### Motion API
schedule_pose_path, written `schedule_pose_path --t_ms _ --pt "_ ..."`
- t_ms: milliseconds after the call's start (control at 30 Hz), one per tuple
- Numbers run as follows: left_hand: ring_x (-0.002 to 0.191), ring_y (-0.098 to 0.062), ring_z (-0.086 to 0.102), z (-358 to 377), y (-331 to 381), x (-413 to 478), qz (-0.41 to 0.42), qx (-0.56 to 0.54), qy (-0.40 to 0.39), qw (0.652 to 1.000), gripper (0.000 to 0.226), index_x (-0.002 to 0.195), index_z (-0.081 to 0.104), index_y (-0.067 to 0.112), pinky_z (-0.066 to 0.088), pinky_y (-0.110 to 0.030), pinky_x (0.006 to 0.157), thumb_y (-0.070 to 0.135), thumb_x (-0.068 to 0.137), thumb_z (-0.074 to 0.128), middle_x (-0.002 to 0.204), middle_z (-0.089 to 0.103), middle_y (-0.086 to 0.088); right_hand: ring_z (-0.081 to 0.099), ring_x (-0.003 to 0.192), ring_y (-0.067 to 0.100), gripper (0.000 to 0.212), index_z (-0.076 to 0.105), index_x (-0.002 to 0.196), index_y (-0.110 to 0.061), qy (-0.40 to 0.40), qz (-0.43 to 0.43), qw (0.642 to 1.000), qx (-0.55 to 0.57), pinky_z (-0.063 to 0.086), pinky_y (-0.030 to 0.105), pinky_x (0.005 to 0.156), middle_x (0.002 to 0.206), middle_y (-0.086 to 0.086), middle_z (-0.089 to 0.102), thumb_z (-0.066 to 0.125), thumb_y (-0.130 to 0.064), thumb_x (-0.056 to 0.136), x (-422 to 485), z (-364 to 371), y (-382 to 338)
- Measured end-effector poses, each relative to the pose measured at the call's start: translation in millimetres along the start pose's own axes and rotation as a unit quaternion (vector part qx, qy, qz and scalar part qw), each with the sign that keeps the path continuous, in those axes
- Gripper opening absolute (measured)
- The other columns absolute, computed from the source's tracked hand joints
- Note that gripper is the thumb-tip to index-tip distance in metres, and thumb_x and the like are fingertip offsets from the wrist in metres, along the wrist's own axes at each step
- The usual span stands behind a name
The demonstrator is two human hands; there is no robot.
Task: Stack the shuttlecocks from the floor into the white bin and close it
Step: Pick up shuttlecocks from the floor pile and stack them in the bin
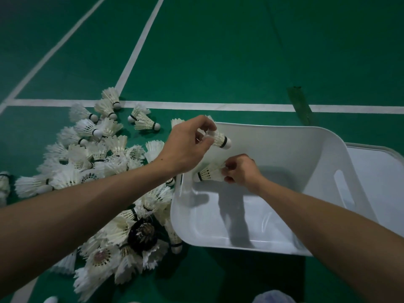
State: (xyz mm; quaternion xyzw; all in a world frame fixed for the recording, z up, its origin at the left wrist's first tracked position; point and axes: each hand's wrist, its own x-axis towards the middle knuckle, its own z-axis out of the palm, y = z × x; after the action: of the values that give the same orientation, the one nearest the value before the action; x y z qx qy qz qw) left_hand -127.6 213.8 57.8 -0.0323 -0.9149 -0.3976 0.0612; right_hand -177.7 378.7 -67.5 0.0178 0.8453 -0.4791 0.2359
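L hand (188, 147) pinches one white feather shuttlecock (218, 138) over the left rim of the white plastic bin (306, 136). R hand (242, 171) grips a second feather shuttlecock (207, 173) inside, near the left wall. Most are still in the loose shuttlecock pile (98, 171) on the green court floor (218, 62).

Risks: cork misses the skirt opening, so feathers crush and nothing nests. A nudge could slide the light bin.
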Motion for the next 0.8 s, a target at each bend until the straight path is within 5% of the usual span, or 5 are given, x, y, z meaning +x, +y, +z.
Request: schedule_pose_path --t_ms 167,367,533,800 --pt "0.074 0.000 0.059 0.4 0.9 0.6 0.035 0.041 -0.016 0.998 0.014 0.105 0.061 0.017 0.048 -0.011 0.065 0.016 0.092 0.060 0.096 0.056 0.011 0.066 0.071 0.034 0.013 0.061 0.079 -0.005 -0.016 0.043 0.992 0.114 0.059 0.047 0.076 0.086 0.020 0.062 0.072 0.002 0.081 -3.0 -4.2 8.9" --pt "0.078 -0.012 0.065 2.9 4.5 3.3 0.028 0.074 -0.040 0.996 0.018 0.107 0.062 0.016 0.056 -0.031 0.075 0.017 0.089 0.063 0.096 0.057 0.010 0.063 0.066 0.030 0.009 0.058 0.082 0.007 -0.003 0.091 0.975 0.202 0.060 0.033 0.058 0.091 0.022 0.059 0.063 0.014 0.083 -11.0 4.2 7.2" --pt "0.083 -0.012 0.066 2.3 4.9 4.7 0.008 0.090 -0.069 0.993 0.023 0.112 0.063 0.017 0.055 -0.032 0.081 0.021 0.089 0.064 0.107 0.065 0.005 0.064 0.089 0.036 0.027 0.057 0.102 0.012 -0.010 0.112 0.959 0.259 0.061 0.036 0.065 0.105 0.026 0.060 0.069 0.014 0.078 -12.6 3.7 9.9" --pt "0.081 -0.009 0.058 9.9 11.9 13.6 0.020 0.147 -0.115 0.982 0.020 0.111 0.063 0.015 0.042 -0.020 0.075 0.016 0.091 0.060 0.109 0.065 0.000 0.065 0.081 0.034 0.032 0.059 0.095 0.006 -0.038 0.101 0.966 0.235 0.061 0.036 0.067 0.097 0.025 0.062 0.075 0.016 0.070 -21.3 -26.3 10.9"
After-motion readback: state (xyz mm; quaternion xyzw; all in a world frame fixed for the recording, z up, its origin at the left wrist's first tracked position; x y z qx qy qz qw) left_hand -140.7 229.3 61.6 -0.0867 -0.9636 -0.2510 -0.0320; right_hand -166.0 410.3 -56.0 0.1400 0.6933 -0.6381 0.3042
